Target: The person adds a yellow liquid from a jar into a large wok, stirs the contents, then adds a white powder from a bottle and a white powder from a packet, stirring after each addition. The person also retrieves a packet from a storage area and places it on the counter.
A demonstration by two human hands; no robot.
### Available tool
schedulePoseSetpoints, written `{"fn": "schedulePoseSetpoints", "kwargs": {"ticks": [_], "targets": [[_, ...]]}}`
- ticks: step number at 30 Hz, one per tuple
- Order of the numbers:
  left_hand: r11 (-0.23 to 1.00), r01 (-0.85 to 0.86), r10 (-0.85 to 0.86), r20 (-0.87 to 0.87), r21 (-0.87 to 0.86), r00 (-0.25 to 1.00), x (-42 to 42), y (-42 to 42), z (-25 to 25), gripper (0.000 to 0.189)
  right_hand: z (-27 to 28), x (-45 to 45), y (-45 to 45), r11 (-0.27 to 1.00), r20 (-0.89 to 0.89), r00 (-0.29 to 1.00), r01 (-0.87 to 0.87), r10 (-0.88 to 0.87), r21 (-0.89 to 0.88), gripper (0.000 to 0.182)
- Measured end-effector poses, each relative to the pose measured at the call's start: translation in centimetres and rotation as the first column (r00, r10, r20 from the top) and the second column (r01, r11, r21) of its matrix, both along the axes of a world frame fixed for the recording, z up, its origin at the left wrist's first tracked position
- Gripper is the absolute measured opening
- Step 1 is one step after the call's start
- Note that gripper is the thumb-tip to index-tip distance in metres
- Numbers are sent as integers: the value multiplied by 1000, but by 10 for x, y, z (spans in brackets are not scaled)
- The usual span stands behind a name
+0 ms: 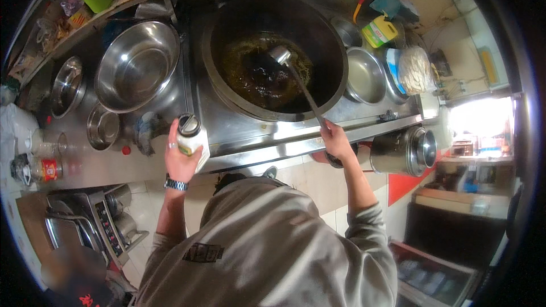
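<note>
My left hand grips a white bottle with a dark cap and a label, over the front edge of the steel counter. My right hand is closed around the handle of a metal ladle. The ladle's bowl is inside a large dark wok set into the stove, just over or touching the dark, shiny liquid at the bottom; which of these I cannot tell. A yellowish residue rings the liquid.
Left of the wok stand a large steel basin, smaller steel bowls and a grey cloth. To its right are a basin of pale liquid and a yellow-green jug. A steel pot is below; a person is at lower left.
</note>
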State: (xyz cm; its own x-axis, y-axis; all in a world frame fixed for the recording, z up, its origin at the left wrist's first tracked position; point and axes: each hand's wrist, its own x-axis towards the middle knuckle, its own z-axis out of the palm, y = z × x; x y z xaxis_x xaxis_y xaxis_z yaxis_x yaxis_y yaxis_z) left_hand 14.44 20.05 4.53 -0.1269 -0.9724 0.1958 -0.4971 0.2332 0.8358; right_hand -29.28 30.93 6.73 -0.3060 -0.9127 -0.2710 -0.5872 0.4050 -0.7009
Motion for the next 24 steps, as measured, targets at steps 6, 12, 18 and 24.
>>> {"fn": "schedulePoseSetpoints", "kwargs": {"ticks": [6, 12, 18, 24], "targets": [[995, 45, -28, 199, -84, 980, -50, -31, 33, 89, 20, -46, 68, 975, 466, 867, 220, -175, -44, 34], [941, 227, -101, 432, -250, 896, -98, -77, 54, 85, 8, -66, 117, 934, 924, 277, 315, -262, 170, 36], [873, 433, -184, 672, -224, 718, -149, -114, 71, 83, -9, -33, 143, 943, 888, 380, 296, -261, 150, 40], [782, 613, -222, 872, -108, 436, -193, -139, 72, 92, -11, 6, 150, 936, 902, 322, 293, -287, 193, 34]]}}
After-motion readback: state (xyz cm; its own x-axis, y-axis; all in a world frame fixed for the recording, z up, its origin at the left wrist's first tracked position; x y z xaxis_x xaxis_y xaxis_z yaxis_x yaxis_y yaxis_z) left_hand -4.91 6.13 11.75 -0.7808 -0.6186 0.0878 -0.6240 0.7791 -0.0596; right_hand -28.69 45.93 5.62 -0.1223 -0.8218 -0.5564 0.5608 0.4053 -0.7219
